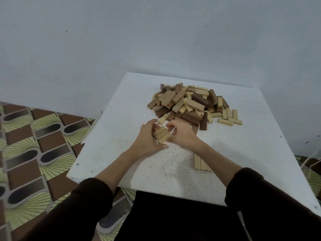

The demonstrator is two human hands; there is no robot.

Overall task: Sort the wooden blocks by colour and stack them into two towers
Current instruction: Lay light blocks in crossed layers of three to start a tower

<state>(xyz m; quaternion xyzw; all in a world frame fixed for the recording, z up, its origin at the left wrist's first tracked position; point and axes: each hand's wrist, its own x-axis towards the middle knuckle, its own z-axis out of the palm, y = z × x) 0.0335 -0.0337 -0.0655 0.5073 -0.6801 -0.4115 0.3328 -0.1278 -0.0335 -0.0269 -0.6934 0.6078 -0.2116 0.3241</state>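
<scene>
Where the two hands meet: three pale blocks (162,134), smooth rectangular wood, side by side at mid-desk (121,136).
Left hand (147,136): curled round their left ends.
Right hand (182,134): pinching their right ends.
Pile (187,103): dozens of pale and dark brown bars, jumbled, just behind.
Row (201,162): three pale sticks lying flat beside the right forearm.

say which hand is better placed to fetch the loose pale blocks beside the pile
Probably right: the right hand lies nearer the loose pale blocks; the left hand would cross the held blocks.
</scene>
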